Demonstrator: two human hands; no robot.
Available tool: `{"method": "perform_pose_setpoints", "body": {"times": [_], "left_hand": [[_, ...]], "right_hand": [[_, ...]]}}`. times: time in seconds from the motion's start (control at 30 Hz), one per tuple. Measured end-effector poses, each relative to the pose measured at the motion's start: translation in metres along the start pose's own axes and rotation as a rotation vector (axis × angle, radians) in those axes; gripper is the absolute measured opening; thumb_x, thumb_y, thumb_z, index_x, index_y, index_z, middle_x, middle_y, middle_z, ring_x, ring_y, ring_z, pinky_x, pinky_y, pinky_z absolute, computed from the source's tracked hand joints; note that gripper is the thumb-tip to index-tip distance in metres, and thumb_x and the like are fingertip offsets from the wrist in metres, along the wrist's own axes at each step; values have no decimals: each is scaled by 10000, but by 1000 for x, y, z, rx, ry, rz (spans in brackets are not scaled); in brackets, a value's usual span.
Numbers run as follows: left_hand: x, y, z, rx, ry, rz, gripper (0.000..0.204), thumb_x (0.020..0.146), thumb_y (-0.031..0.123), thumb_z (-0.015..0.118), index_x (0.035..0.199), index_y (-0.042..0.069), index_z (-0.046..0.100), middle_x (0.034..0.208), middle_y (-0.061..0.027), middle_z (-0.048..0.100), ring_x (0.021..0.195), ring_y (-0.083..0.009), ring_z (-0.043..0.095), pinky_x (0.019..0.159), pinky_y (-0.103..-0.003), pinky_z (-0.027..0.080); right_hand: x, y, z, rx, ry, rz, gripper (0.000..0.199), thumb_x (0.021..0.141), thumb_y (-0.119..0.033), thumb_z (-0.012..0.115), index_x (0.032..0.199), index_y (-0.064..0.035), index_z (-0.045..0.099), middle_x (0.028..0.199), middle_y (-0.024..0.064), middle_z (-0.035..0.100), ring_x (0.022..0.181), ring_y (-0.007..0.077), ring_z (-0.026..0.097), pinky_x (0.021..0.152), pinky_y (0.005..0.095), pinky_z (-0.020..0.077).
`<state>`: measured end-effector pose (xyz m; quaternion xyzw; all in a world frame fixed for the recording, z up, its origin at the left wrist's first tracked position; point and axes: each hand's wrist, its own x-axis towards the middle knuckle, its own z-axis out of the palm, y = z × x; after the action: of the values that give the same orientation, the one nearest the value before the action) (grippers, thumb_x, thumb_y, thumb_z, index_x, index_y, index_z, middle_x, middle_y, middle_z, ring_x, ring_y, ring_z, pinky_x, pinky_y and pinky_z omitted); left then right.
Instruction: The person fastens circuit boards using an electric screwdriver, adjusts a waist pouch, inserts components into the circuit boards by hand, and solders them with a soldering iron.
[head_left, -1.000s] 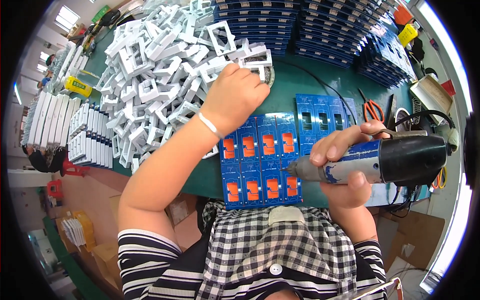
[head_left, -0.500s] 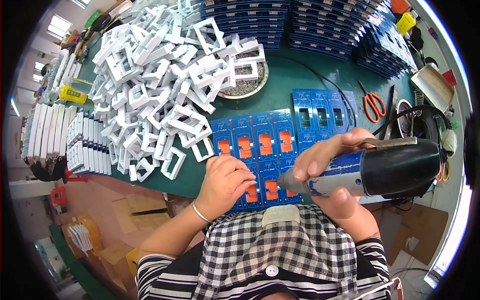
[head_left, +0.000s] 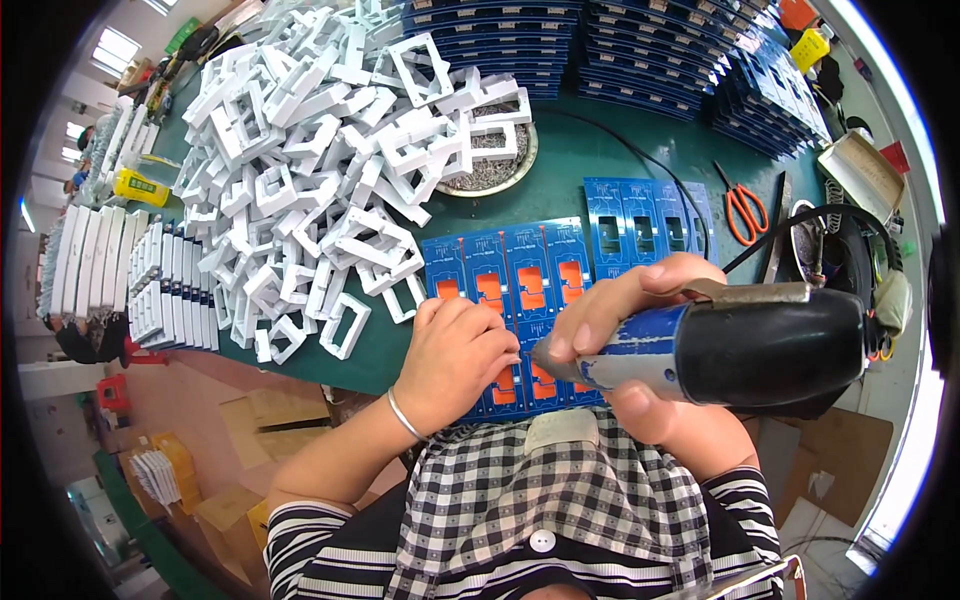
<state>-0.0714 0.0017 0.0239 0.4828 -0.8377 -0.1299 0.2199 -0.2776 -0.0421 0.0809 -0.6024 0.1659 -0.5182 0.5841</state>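
My right hand [head_left: 612, 308] is wrapped round an electric screwdriver [head_left: 770, 345] with a blue and grey front and a black rear. Its nose points left, over a blue circuit board panel [head_left: 552, 242] with orange showing through its cut-outs. My left hand [head_left: 455, 352] rests over the panel's left part, fingertips pinched together beside the screwdriver's nose. Anything between those fingertips is too small to make out. Beyond the screwdriver lies a second blue panel [head_left: 615, 195] with dark cut-outs.
A big heap of white plastic frames [head_left: 300, 150] covers the left of the green table [head_left: 570, 150]. Behind it, a round bowl [head_left: 512, 178] holds small metal pieces. Tall stacks of blue panels [head_left: 650, 60] stand at the back. Orange-handled scissors [head_left: 745, 212] and a cable lie at right.
The screwdriver has moved left and its nose now meets my left fingertips. My left hand has shifted slightly up and right over the panel.
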Motion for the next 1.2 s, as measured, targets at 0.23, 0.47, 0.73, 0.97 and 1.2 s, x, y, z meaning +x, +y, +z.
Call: {"method": "perform_pose_setpoints", "body": {"times": [0.23,0.47,0.73,0.97,1.2], "left_hand": [[-6,-5,9,-73,81,-5,198,681,154,773,839,163,654,907,38,566,927,-202,521,853,-379,371],[-8,-6,13,-112,112,-4,209,673,147,774,843,158,652,911,34,570,930,-207,522,848,-378,378],[-12,-10,13,-148,101,4,362,669,166,785,986,122,616,977,-19,574,977,-240,531,873,-391,387],[-11,-13,9,-232,60,-41,477,703,178,773,1121,113,554,1020,-44,582,998,-260,535,892,-411,383],[-11,-10,6,-200,22,-38,499,686,194,787,1108,107,535,1025,-53,585,1027,-275,534,906,-422,381]], "right_hand": [[9,13,3,-47,-110,-70,620,784,-144,713,1254,-72,315,861,117,600,754,258,656,689,387,566],[12,18,7,-162,-162,-131,608,774,-115,703,1247,-52,327,871,130,605,741,255,656,696,376,567],[5,37,22,107,-97,-96,580,749,-37,720,1203,-53,359,893,159,599,787,247,641,726,373,569],[14,39,22,16,-180,-84,593,675,-23,728,1174,-56,409,859,155,624,761,234,652,650,333,560],[18,34,23,-45,-166,-48,580,676,-83,753,1162,-59,437,815,142,640,712,211,657,595,305,556]]}}
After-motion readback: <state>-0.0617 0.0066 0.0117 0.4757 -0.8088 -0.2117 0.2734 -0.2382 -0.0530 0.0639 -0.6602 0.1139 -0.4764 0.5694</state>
